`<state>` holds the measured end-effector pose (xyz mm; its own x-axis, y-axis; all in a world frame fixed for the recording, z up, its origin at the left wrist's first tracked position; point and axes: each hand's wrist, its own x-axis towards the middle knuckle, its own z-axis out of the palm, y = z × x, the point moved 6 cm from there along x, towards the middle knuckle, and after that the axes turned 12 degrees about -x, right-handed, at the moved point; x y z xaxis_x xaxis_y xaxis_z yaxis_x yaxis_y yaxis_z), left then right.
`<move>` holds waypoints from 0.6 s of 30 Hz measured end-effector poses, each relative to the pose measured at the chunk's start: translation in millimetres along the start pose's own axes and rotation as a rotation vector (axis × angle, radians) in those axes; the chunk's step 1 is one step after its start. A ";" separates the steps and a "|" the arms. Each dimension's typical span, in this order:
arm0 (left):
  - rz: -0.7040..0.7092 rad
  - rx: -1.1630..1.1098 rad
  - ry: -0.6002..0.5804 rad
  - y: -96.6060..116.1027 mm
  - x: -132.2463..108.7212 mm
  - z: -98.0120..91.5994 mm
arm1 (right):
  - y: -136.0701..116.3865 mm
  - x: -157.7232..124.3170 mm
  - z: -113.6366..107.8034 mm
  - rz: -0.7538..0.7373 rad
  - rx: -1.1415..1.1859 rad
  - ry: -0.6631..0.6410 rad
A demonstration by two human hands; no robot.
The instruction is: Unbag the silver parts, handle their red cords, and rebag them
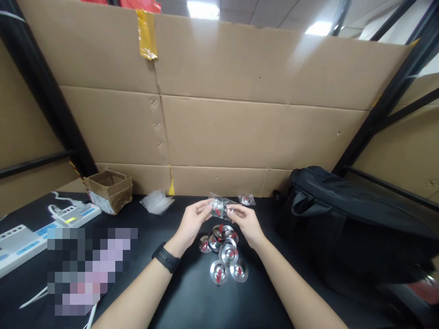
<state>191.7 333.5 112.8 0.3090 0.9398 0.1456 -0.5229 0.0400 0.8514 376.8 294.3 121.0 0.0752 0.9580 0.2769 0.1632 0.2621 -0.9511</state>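
Observation:
Between my two hands is a small clear plastic bag (222, 201) with a shiny metal disc (216, 209) and a bit of red in it. My left hand (192, 223) pinches the bag's left side, thumb and fingers closed. On the other side, my right hand (247, 223) grips the right edge in a pinch. Just below them on the black table lies a loose pile of round metal discs with red cords (229, 254), looking like finger cymbals. Another bagged disc (245, 199) lies beyond my right hand.
A stack of clear plastic bags (157, 202) lies at the back left, beside an open cardboard box (110, 189). White power strips (44, 235) run along the left. A large black bag (353, 224) fills the right side. Behind everything stands a cardboard wall (219, 132).

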 end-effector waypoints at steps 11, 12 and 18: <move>0.065 0.151 0.019 4.9 -1.8 4.7 | -3.5 -3.7 8.9 0.018 -0.020 -0.067; 0.061 0.167 -0.011 4.8 -1.5 6.2 | -2.3 -3.2 8.3 0.018 -0.026 -0.061; 0.238 0.347 0.030 22.0 3.5 -4.6 | 6.9 3.6 -5.6 0.035 -0.102 0.060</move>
<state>177.6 339.3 129.8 0.1855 0.9187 0.3487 -0.2771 -0.2915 0.9156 383.7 298.8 116.1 0.1407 0.9569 0.2541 0.2583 0.2123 -0.9424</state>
